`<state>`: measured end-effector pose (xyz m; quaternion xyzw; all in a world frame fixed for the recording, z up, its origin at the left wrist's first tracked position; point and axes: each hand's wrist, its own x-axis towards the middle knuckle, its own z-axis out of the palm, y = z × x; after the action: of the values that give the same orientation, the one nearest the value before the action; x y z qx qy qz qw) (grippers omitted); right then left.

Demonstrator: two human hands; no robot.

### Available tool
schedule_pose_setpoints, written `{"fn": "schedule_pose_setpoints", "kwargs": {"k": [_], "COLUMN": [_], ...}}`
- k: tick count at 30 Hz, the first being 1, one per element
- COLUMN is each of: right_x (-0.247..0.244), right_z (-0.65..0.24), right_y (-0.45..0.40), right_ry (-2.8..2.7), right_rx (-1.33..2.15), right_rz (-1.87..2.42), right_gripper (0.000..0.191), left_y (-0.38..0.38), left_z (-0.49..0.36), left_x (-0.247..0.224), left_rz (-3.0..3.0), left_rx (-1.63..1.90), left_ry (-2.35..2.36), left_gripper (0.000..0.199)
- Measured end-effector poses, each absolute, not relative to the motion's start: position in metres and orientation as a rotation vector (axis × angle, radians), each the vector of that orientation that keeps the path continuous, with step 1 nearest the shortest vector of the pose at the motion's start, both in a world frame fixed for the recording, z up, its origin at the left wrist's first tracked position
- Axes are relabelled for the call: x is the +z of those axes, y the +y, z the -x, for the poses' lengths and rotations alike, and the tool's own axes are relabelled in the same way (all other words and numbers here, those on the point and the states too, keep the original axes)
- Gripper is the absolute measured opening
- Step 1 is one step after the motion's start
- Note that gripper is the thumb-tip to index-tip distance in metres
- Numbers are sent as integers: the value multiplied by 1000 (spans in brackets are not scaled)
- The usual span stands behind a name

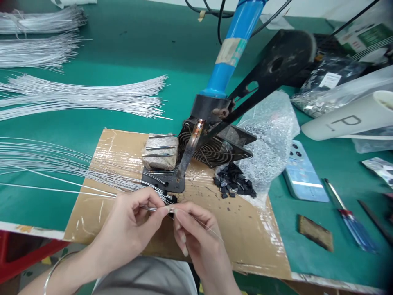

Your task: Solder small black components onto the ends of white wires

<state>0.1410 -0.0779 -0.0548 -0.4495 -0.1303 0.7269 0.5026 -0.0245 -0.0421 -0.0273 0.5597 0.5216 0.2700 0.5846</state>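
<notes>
My left hand (pixel 132 229) pinches something thin and metallic between thumb and forefinger, mostly covered by the fingers. Its fingertips meet those of my right hand (pixel 201 233), which is closed on a thin wire (pixel 211 230) that trails across the palm side. A loose bundle of silvery-white wires (pixel 101 176) runs in from the left. Its ends, with small black pieces (pixel 172 199) on or beside them, lie just behind my fingertips. A blue-handled soldering iron (pixel 219 78) hangs tip down in a black stand (pixel 270 61) above the cardboard (pixel 196 196).
Behind my hands, a pale block (pixel 160 159) bears several metal rods, beside a black fan (pixel 211 147). Black chips (pixel 235 180) lie near bubble wrap (pixel 270 131). At right are a phone (pixel 305 172), a screwdriver (pixel 350 217) and a brown pad (pixel 315 232). More wire bundles (pixel 92 96) lie left.
</notes>
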Motion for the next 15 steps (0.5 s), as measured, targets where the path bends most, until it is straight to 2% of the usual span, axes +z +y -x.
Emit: {"fn": "schedule_pose_setpoints", "kwargs": {"k": [15], "right_x": [-60], "right_z": [-134], "right_y": [-79], "right_ry": [-264], "right_rx": [1720], "right_rz": [1064], "right_gripper": [22], "left_y": [-49], "left_z": [22], "left_x": [-38], "left_rz": [-1407], "left_rx": [703], "left_ry": [1286], "left_gripper": [24]}}
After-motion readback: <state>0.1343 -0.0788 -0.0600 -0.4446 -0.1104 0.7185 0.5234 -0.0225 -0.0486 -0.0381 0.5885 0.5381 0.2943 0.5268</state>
